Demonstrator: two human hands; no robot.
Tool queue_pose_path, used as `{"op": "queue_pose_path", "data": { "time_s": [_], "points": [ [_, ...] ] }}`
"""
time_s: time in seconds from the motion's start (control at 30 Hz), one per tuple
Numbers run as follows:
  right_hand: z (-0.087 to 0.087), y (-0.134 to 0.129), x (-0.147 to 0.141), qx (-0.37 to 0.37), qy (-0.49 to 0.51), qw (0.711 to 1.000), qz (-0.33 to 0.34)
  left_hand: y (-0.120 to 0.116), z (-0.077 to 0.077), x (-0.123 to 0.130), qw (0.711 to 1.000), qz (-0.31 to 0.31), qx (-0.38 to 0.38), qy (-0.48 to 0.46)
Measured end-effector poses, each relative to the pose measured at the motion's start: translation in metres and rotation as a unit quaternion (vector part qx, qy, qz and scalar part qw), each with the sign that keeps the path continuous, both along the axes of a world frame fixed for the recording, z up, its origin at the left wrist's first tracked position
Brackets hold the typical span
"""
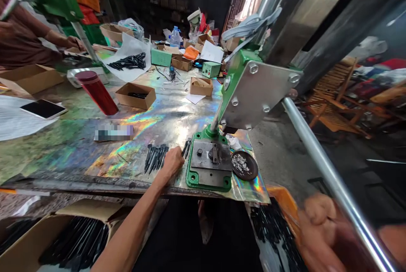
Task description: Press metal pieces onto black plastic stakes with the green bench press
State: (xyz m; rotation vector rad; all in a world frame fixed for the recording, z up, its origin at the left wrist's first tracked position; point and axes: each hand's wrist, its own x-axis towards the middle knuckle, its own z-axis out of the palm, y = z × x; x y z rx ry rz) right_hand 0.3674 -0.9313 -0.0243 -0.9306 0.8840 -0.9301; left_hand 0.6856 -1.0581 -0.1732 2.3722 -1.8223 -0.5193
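My left hand (173, 162) rests on the table's near edge, curled, right beside a small bunch of black pointed pieces (155, 157). Two more black pieces (186, 148) stick out just past its fingers, and I cannot tell if they are held. To its right stands a green cast-iron hand press (209, 179) with a steel die plate. My right hand (317, 229) is motion-blurred at the lower right, close to the press's steel lever tube (330, 166). Whether it grips the tube is hidden by the blur. A dark round dish (244, 165) of small metal bits sits beside the press.
A cardboard box (28, 238) of long black pieces lies below the table at left, with more black pieces (272, 234) at lower right. The foil-covered table (76, 149) holds boxes, a red tumbler (97, 93) and a tablet (43, 108). A co-worker's hand (74, 42) works at far left.
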Motion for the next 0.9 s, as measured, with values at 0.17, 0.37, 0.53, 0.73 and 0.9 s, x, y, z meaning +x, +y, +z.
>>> {"op": "queue_pose_path", "data": {
  "time_s": [0.17, 0.37, 0.53, 0.73, 0.9],
  "points": [
    [-0.055, -0.060, 0.005, -0.097, 0.062, 0.988, -0.099, 0.007, -0.004, 0.008, 0.991, 0.072, -0.023, 0.108],
    [-0.155, -0.129, 0.009, -0.192, 0.411, 0.883, -0.122, 0.027, -0.011, 0.004, 0.966, 0.093, -0.127, 0.203],
    [-0.185, -0.143, 0.012, -0.227, 0.525, 0.812, -0.113, 0.038, -0.019, -0.004, 0.952, 0.079, -0.211, 0.209],
    [-0.190, -0.143, 0.021, -0.269, 0.585, 0.759, -0.102, 0.041, -0.024, -0.008, 0.943, 0.072, -0.236, 0.222],
    [-0.198, -0.142, 0.016, -0.282, 0.580, 0.755, -0.118, 0.044, -0.019, -0.008, 0.940, 0.069, -0.231, 0.242]
  ]
}}
